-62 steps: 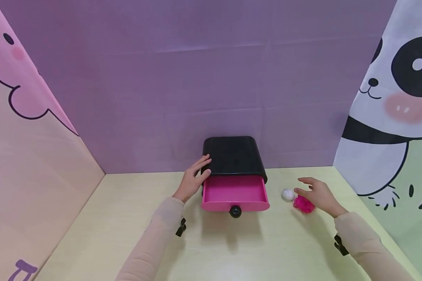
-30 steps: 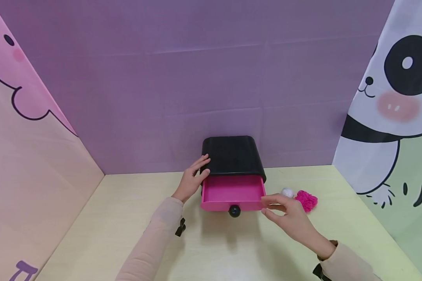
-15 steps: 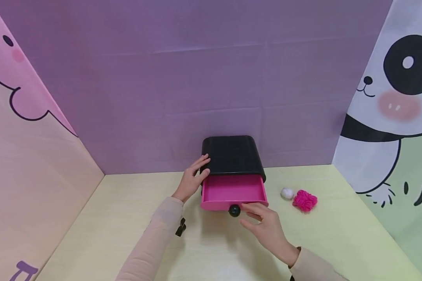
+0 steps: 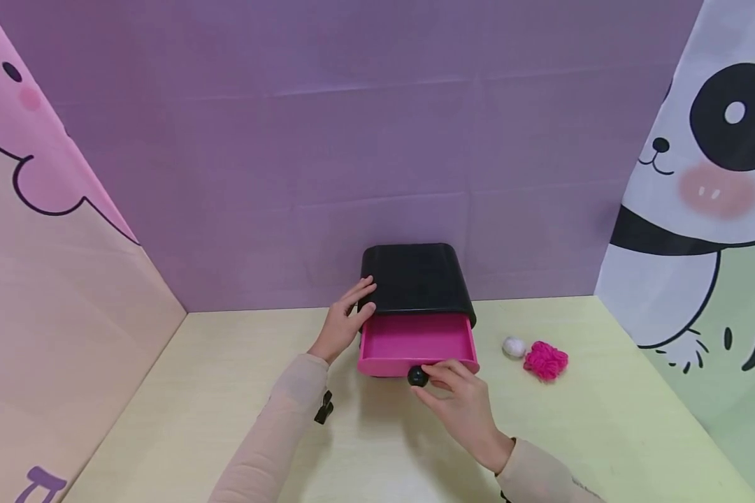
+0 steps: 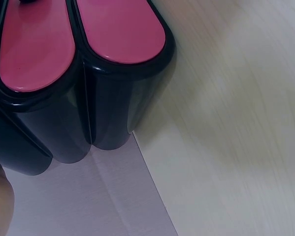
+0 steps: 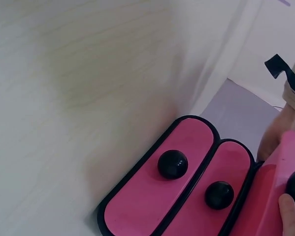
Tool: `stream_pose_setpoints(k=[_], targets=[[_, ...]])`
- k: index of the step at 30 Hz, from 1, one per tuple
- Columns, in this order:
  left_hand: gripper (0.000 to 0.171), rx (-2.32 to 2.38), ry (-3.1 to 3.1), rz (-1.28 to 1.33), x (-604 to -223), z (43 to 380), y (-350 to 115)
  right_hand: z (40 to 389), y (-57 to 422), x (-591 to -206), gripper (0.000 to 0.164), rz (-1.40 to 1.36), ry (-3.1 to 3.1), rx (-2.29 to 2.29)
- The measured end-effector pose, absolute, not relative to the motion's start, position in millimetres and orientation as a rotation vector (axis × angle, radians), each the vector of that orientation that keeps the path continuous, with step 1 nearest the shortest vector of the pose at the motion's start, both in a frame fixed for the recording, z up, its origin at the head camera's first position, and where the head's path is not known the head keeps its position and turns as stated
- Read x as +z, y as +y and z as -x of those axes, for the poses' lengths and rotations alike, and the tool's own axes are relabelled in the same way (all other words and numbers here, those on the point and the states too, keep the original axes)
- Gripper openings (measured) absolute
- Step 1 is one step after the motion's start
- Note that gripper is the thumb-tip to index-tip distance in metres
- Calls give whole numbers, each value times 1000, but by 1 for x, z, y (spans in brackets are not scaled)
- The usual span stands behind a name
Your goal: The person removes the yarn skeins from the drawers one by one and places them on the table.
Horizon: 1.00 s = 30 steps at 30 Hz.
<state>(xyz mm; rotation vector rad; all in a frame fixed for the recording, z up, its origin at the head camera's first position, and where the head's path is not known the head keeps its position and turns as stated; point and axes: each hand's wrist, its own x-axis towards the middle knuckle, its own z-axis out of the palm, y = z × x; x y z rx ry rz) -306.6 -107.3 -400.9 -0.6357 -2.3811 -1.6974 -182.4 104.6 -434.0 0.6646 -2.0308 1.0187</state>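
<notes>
Right hand [image 4: 462, 405] pinching knob [image 4: 417, 376] of open pink drawer [image 4: 415, 342]; left hand [image 4: 346, 318] flat, fingers relaxed, against black box [image 4: 417, 279] near table's [image 4: 226, 419] back edge.

The black box [image 4: 418, 279] stands upright on the table against the purple wall. Its top pink drawer [image 4: 415, 344] is pulled out and open, its round black knob [image 4: 417, 376] at the front. Two lower pink drawers [image 6: 159, 189] are shut, each with a black knob.

Soft, even light is falling from above me. The table [image 4: 226, 391] is carrying faint shadows, and both wrist views are blurring slightly.
</notes>
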Motion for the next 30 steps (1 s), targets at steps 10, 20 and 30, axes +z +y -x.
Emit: stream_pose_setpoints(k=[10, 20, 30], targets=[[45, -1711, -2427, 631, -372, 282, -104, 185, 102, -421, 35, -579, -2093, 1074], [46, -1668, -2452, 654, -374, 283, -105, 200, 104, -418, 34, -432, -2206, 1215], [46, -1675, -2410, 654, -405, 309, -108, 217, 100, -426, 35, -265, -2147, 1597]])
